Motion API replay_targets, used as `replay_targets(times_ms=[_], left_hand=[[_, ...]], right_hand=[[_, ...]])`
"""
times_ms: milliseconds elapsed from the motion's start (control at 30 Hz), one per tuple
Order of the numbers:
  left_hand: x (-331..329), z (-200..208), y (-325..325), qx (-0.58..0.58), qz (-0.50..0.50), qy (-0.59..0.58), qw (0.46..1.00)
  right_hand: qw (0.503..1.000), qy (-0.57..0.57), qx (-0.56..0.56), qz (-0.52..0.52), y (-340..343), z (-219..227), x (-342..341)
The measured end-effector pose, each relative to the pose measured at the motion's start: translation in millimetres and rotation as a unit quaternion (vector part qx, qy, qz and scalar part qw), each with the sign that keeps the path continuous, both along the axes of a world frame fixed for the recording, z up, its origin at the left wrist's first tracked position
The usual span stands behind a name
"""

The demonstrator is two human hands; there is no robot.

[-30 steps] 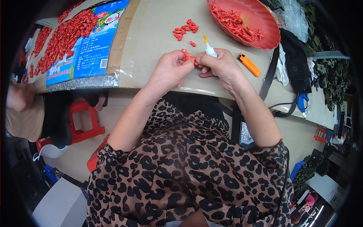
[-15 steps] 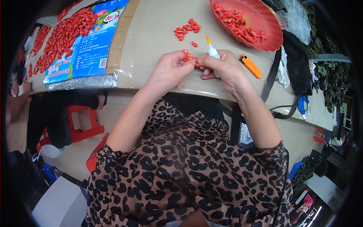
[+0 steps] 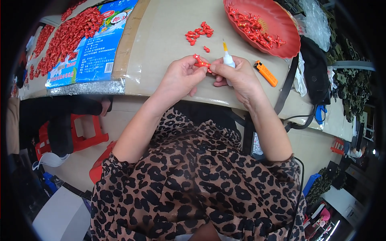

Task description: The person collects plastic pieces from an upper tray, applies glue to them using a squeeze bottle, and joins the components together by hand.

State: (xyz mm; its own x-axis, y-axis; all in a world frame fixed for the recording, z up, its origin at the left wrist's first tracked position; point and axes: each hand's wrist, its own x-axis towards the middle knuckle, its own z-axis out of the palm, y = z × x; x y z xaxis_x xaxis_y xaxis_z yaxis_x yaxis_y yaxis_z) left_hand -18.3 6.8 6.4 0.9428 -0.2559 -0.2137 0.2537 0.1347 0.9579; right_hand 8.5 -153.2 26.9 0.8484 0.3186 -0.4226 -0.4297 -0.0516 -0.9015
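One little red figure (image 3: pixel 202 64) is sitting right between the two hands, just over the near edge of the surface (image 3: pixel 161 40). Its long axis slants from upper left down to lower right. Left hand (image 3: pixel 181 75) has thumb and finger clamped on the upper-left part, and the right hand (image 3: pixel 237 76) has its fingertips up at the other end, so neither one's really nearer. Can't tell how hard the right is pinching there, fingers hide it. Right hand is also wrapped round a white bottle (image 3: pixel 228 61), amber nozzle pointing up and away from the figure.

Just beyond the hands there's a single red piece (image 3: pixel 206 49), then a small red cluster (image 3: pixel 199 32). Off to the right: orange cutter-like tool (image 3: pixel 265 73) and a scalloped red bowl (image 3: pixel 292 51) with more figures. Far left, a big red heap (image 3: pixel 74 40) partly on blue printed packaging (image 3: pixel 96 60).
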Motion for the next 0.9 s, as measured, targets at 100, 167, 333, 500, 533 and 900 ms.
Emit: replay_targets(times_ms=[100, 167, 333, 500, 533, 900], left_hand=[[-1.7, -2.8, 3.9, -0.046, 0.011, -0.024, 0.999], [-2.7, -3.8, 3.3, -0.063, 0.015, -0.033, 0.997], [-4.8, -6.2, 4.8, -0.076, 0.002, -0.07, 0.995], [-7.3, -5.5, 4.2, -0.063, 0.011, -0.093, 0.994], [-7.5, -5.2, 4.3, -0.063, 0.012, -0.096, 0.993], [-4.5, -5.0, 2.5, -0.053, -0.011, -0.117, 0.992]], right_hand=[[0.999, -0.024, 0.04, -0.01, 0.2, -3.1, -5.9], [0.997, -0.037, 0.067, -0.019, -1.9, -2.9, -8.9], [0.998, -0.037, 0.054, -0.022, -0.3, -1.5, -9.1], [0.998, -0.031, 0.043, -0.026, 0.7, 0.3, -10.4], [0.998, -0.031, 0.043, -0.027, 0.7, 0.2, -10.7], [0.998, -0.035, 0.034, -0.031, -2.7, 2.0, -10.8]])
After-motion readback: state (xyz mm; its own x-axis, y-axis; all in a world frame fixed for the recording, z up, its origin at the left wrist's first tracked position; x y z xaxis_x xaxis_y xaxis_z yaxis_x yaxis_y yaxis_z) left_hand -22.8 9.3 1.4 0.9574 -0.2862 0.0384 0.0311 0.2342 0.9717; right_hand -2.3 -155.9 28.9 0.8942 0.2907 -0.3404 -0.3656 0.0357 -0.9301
